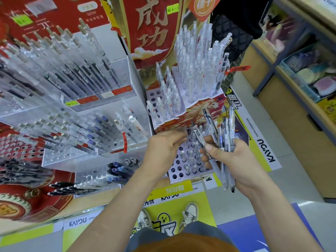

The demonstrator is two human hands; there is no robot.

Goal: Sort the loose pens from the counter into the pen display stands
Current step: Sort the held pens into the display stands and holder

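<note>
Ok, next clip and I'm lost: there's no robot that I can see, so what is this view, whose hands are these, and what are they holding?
There is no machine here. A person works with bare hands, and the single picture comes from a camera worn on the head, looking down. The right hand grips a bundle of pens. The left hand has its fingers at the top of one grey pen in that bundle; blur hides whether it grips it. Under the hands is a white stand with holes, partly filled. Behind it is a tiered stand of clear pens, and to the left are clear acrylic racks of pens.
</note>
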